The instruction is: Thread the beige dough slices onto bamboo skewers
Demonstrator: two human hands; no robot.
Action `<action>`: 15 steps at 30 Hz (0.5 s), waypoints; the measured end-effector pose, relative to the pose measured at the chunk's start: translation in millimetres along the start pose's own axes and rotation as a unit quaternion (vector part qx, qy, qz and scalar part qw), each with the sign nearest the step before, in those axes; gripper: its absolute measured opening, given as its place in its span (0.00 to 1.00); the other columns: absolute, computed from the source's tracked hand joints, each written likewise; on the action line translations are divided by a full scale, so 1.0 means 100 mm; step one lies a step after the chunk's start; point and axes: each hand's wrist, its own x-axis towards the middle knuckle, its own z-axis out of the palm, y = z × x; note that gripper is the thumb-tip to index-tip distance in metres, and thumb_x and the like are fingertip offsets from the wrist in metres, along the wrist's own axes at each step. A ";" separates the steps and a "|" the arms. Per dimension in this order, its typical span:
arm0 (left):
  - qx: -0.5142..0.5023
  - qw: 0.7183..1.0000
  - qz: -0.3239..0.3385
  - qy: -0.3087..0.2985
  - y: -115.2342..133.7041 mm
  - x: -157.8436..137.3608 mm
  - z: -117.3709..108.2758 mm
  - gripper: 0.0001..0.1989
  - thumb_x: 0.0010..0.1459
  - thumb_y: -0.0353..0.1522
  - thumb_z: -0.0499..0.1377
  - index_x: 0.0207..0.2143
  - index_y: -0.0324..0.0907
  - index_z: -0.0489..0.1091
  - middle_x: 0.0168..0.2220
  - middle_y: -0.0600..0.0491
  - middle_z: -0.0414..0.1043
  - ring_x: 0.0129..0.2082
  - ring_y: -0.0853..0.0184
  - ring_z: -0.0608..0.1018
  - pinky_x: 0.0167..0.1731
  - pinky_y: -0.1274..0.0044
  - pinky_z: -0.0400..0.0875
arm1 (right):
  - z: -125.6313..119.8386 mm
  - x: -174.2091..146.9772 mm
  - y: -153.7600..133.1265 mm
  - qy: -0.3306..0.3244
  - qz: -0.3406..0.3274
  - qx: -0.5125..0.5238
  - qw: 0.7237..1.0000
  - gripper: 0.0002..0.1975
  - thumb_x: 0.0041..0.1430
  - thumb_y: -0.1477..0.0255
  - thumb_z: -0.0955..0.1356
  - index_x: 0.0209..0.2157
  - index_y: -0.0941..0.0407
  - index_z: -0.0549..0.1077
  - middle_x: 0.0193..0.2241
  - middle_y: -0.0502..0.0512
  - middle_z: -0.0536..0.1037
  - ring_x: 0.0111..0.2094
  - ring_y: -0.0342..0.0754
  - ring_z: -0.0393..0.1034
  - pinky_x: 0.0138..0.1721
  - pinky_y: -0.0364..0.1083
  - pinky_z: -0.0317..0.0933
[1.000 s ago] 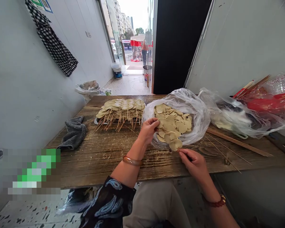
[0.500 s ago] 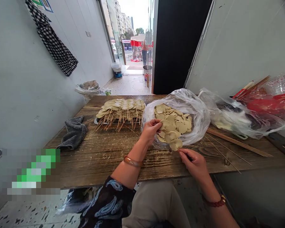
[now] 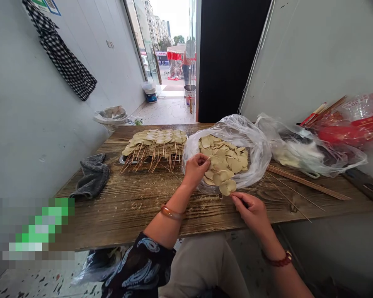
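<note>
A gray cloth [image 3: 91, 177] lies on the table [image 3: 136, 209] at left, then a pile of loaded skewers [image 3: 155, 142]; the left hand [image 3: 197, 169] pinches a pale slice [image 3: 216, 159] over the open plastic bag [image 3: 258, 155], the right hand [image 3: 251, 208] grips the bare end of a slice-threaded skewer [image 3: 227, 188], and 2 loose sticks [image 3: 288, 199] lie beside a bundle of sticks [image 3: 311, 182]

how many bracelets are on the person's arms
2: a brown bangle above the left hand and a dark red beaded bracelet above the right hand; more could hide under the left sleeve.
</note>
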 end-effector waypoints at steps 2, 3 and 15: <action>0.004 1.000 0.005 -0.010 0.00 -0.01 0.01 0.07 0.44 0.31 0.63 0.25 0.38 0.67 0.19 0.58 0.64 0.19 0.77 0.65 0.20 0.83 0.58 | -0.01 0.00 -0.01 -0.002 0.013 0.011 1.000 0.15 0.59 0.64 0.63 0.35 0.57 0.78 0.23 0.53 0.76 0.22 0.44 0.68 0.23 0.41 0.62; 0.006 1.000 0.006 -0.017 0.01 -0.01 0.02 0.07 0.44 0.30 0.63 0.25 0.38 0.67 0.19 0.58 0.64 0.19 0.77 0.65 0.20 0.83 0.58 | -0.01 0.00 -0.01 -0.006 0.024 0.018 1.000 0.15 0.59 0.64 0.63 0.35 0.58 0.78 0.22 0.52 0.75 0.21 0.43 0.68 0.22 0.41 0.61; -0.127 0.980 -0.105 -0.114 0.11 -0.13 0.09 0.18 0.44 0.40 0.66 0.34 0.37 0.72 0.26 0.55 0.69 0.25 0.75 0.68 0.26 0.82 0.64 | -0.06 -0.02 0.00 -0.020 0.160 0.159 0.974 0.18 0.58 0.59 0.65 0.39 0.59 0.76 0.17 0.46 0.66 0.15 0.38 0.57 0.15 0.38 0.52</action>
